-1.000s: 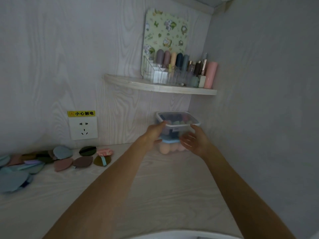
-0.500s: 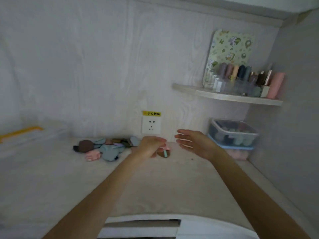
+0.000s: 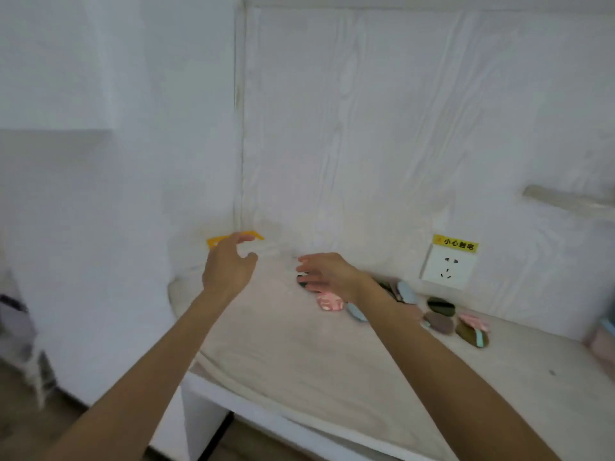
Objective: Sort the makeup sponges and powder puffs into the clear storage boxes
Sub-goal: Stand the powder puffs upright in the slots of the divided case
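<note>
Both hands are open and hold nothing. The left hand [image 3: 228, 266] reaches toward a clear box [image 3: 263, 249] with a yellow edge, just past its fingers. It is blurry and hard to see. The right hand [image 3: 327, 274] spreads its fingers over the puffs [image 3: 439, 322], which lie on the desk [image 3: 299, 361] under and behind it. The puffs look soft and light, easy to pinch. The box looks stiff and smooth; grab both sides.

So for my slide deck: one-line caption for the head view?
Both open hands, left hand and right hand, reach toward the yellow-edged clear box beside scattered powder puffs.
</note>
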`<action>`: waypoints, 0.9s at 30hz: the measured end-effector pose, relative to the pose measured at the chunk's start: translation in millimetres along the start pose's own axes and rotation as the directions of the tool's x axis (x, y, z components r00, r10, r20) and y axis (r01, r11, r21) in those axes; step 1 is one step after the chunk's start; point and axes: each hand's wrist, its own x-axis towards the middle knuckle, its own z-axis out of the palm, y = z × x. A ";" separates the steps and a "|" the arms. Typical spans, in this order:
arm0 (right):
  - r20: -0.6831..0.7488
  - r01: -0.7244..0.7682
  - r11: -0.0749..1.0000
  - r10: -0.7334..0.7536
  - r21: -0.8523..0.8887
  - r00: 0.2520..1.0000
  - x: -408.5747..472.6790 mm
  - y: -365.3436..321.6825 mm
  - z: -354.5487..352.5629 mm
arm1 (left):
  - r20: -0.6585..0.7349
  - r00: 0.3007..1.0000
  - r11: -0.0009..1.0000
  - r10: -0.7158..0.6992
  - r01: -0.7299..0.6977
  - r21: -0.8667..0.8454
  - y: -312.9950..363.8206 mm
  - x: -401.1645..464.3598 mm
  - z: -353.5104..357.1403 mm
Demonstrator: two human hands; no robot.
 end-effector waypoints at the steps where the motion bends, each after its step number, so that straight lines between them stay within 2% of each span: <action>1: 0.025 -0.005 1.000 0.004 0.027 1.000 11.8 1.8 10.0 | -0.019 0.997 0.991 0.070 -0.068 0.118 -10.3 6.2 -4.7; 3: 0.006 -0.016 1.000 0.016 0.008 1.000 35.2 6.8 27.3 | 0.087 0.986 0.887 0.140 -0.164 0.431 -31.6 18.3 -11.4; 4: -0.056 0.018 0.995 -0.023 -0.098 0.998 45.7 11.6 31.7 | 0.171 0.978 0.782 0.122 -0.201 0.589 -39.6 21.8 -11.8; 5: -0.134 0.071 0.955 -0.113 -0.288 0.984 58.6 15.6 34.4 | 0.231 0.969 0.675 0.087 -0.228 0.702 -47.6 26.0 -10.4; 6: -0.194 0.110 0.851 -0.240 -0.513 0.951 66.1 20.5 35.3 | 0.259 0.964 0.604 0.068 -0.246 0.758 -55.4 27.7 -6.9; 7: -0.216 0.128 0.712 -0.371 -0.690 0.903 72.3 24.2 34.0 | 0.258 0.962 0.577 0.088 -0.261 0.774 -62.1 30.5 -1.9; 8: -0.210 0.118 0.591 -0.457 -0.798 0.865 74.6 27.5 30.9 | 0.232 0.962 0.598 0.142 -0.270 0.754 -66.0 30.6 1.3; 9: -0.200 0.090 0.513 -0.482 -0.854 0.853 79.3 31.3 24.8 | 0.196 0.961 0.633 0.197 -0.277 0.723 -68.1 30.5 2.9; 11: -0.158 0.018 0.399 -0.405 -0.917 0.901 90.5 39.2 10.2 | 0.151 0.952 0.669 0.268 -0.296 0.682 -71.4 34.9 4.8; 14: -0.048 0.008 0.249 -0.219 -0.968 0.975 94.6 50.5 -8.9 | 0.186 0.944 0.632 0.274 -0.322 0.705 -71.7 37.1 4.6; 17: 0.010 0.051 0.157 -0.254 -0.986 0.967 91.2 56.4 -26.1 | 0.254 0.921 0.616 0.296 -0.387 0.686 -67.9 34.5 8.9; 19: 0.000 0.038 0.129 -0.279 -0.991 0.960 86.3 59.3 -38.7 | 0.285 0.909 0.627 0.306 -0.417 0.658 -59.7 28.4 16.1; 23: -0.045 0.004 0.198 -0.243 -0.980 0.969 69.5 69.7 -64.8 | 0.300 0.904 0.648 0.303 -0.427 0.631 -43.4 18.4 31.1; 27: -0.077 -0.027 0.193 -0.255 -0.981 0.964 38.7 76.2 -97.4 | 0.339 0.880 0.653 0.332 -0.473 0.591 -29.2 2.7 45.7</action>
